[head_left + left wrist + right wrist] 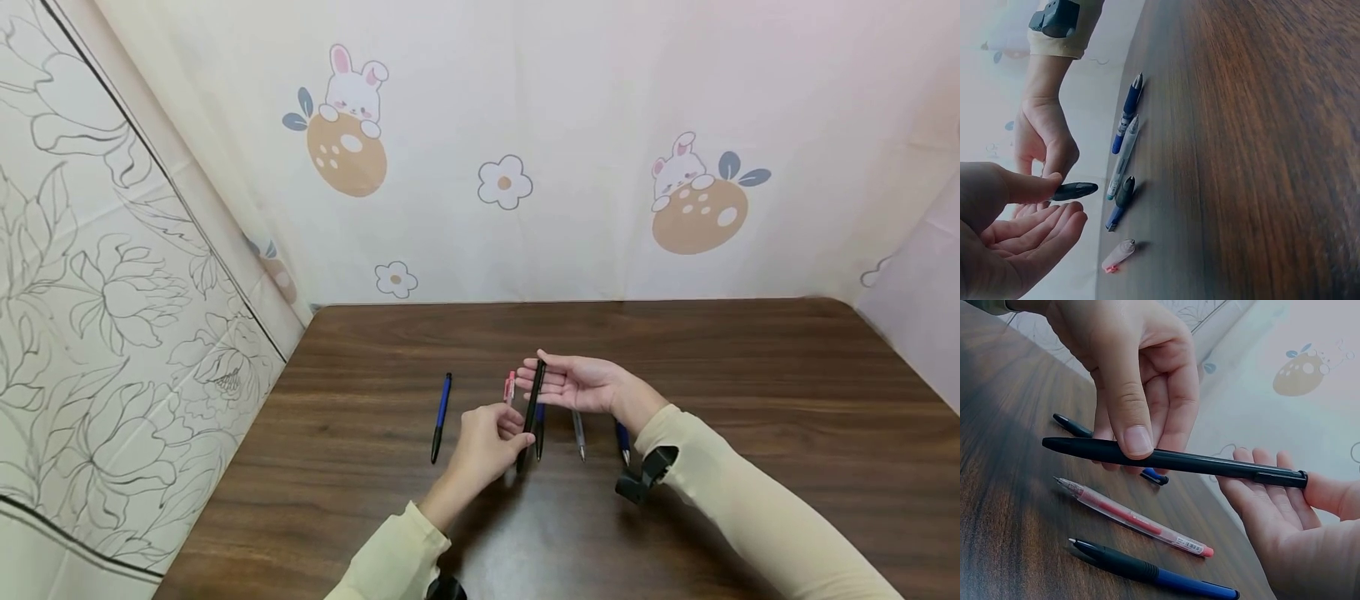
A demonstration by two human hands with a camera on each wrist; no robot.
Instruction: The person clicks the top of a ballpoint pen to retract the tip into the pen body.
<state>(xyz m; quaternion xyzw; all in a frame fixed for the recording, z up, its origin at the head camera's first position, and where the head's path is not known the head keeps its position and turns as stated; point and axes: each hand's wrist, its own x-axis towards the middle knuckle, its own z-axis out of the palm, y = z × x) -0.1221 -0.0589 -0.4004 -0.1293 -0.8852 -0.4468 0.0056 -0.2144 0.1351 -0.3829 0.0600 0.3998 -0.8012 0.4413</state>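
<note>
- One black pen (pixel 1210 465) held clear of the desk (pixel 300 500), sloping between both hands; smooth, glossy barrel, tapered nose, slim clip near the far end.
- Left hand (pixel 483 442): fingers gripping the pen toward its nose, thumb flat on the near side.
- Right hand (pixel 588 383): palm up, fingers straightened under the clip end, thumb touching that end.
- Desk: dark brown wood grain, soft sheen at front.
- Five pens in a loose row on it. Far left: blue-and-black pen (pixel 442 417). Next: pink pen (pixel 1138 519), clear plastic barrel, coloured core. Then: blue pen (pixel 1160 575) with black ribbed grip; transparent pen (pixel 1123 156), pointed tip; navy pen (pixel 1128 112), silvery conical tip.
- Behind: pale cloth (pixel 585 275), rabbit and flower prints, faint creases. Left: white panel (pixel 45 367), line-drawn blossoms.
- Cream sleeves (pixel 720 467), smooth; black strapped device (pixel 647 475) at the right wrist.
- Obscured: pink pen's lower part behind the left hand in the head view; navy pen's upper end behind the right wrist there. Far-left pen partly covered by the left hand in the right wrist view.
- Cut off: both forearms, at the head view's lower edge. Lettering on pink barrel too small to read.
</note>
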